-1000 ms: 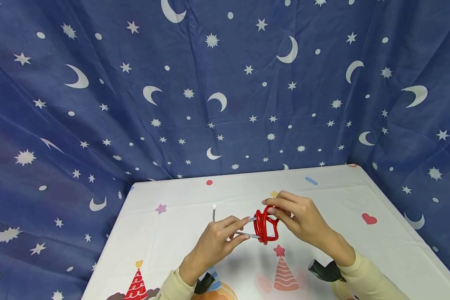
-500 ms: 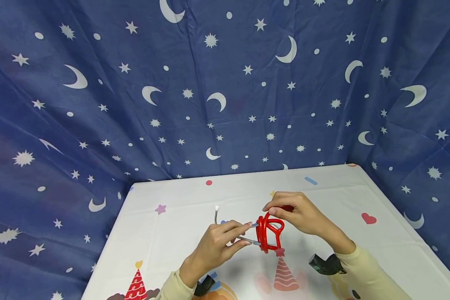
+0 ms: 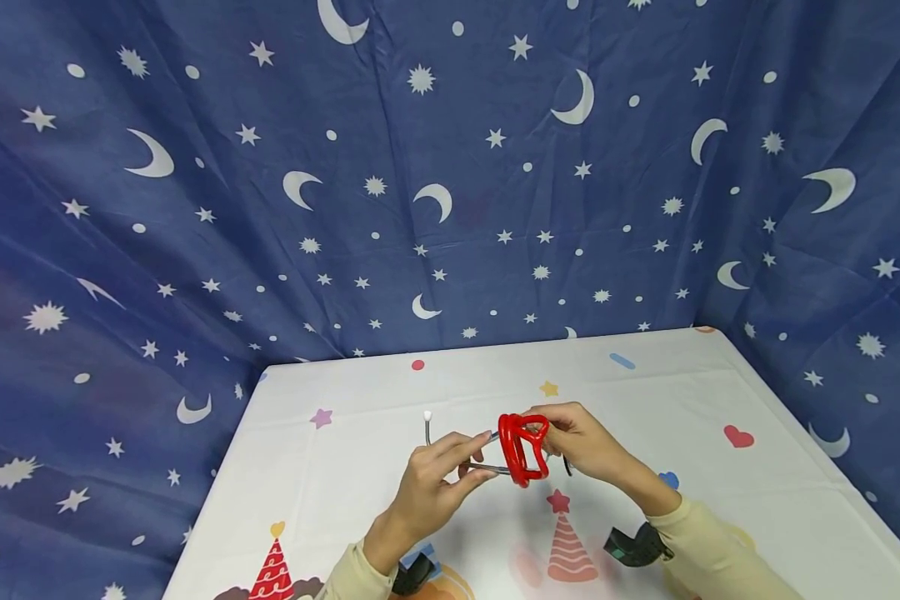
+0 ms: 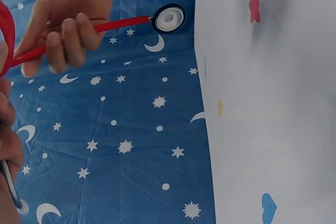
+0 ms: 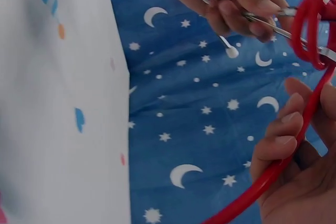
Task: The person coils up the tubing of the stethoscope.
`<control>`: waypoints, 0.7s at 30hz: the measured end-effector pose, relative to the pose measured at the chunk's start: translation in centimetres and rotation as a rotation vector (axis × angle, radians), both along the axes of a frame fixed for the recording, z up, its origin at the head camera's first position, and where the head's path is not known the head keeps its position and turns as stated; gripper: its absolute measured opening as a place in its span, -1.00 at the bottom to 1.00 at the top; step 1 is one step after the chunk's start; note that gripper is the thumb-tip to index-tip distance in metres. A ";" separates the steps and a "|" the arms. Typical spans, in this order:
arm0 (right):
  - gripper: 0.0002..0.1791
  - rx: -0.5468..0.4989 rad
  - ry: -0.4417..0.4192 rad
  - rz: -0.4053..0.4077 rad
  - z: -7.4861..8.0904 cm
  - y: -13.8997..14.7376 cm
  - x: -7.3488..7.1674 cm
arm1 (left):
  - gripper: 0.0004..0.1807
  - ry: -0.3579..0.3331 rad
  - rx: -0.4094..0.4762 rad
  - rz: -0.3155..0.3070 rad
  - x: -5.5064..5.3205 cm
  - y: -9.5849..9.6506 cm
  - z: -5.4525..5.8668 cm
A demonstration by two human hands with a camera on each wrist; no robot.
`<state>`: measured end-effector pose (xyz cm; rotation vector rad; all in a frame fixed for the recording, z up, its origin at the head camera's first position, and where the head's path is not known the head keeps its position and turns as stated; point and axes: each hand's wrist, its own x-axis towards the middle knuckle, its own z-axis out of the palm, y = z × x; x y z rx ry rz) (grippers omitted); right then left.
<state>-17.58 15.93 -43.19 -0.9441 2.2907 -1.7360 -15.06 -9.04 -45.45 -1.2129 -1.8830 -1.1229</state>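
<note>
Over the table, both hands hold a stethoscope whose red tubing point(image 3: 512, 450) is wound in several loops around its metal ear tubes point(image 5: 273, 29). My left hand point(image 3: 435, 483) pinches those metal tubes between thumb and fingers, left of the loops. One white ear tip point(image 3: 427, 415) sticks up behind that hand. At the right, my right hand point(image 3: 588, 446) is close behind the coil, its fingers curled round the free length of tube point(image 5: 268, 179). The round chest piece point(image 4: 170, 18) hangs at the end of this length, beyond the right hand in the left wrist view.
A white table point(image 3: 360, 392) printed with party hats, hearts and stars lies below the hands. Behind it hangs a dark blue curtain point(image 3: 390, 250) with moons and stars. Each wrist carries a black camera mount point(image 3: 636, 546).
My right hand has moved from above the loops down to behind their right side, with the tube in its fingers. The loops have shifted slightly left, and the left hand keeps its pinch.
</note>
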 end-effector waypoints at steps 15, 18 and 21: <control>-0.68 0.056 0.007 -0.126 -2.0 -0.5 0.2 | -0.47 -0.181 0.274 0.182 -0.9 -0.8 -0.2; -0.66 0.087 0.015 -0.152 -2.0 -0.6 0.2 | -0.49 -0.202 0.293 0.197 -0.9 -0.8 -0.2; -0.63 0.094 0.027 -0.156 -2.1 -0.7 0.3 | -0.51 -0.218 0.302 0.235 -0.9 -0.9 -0.2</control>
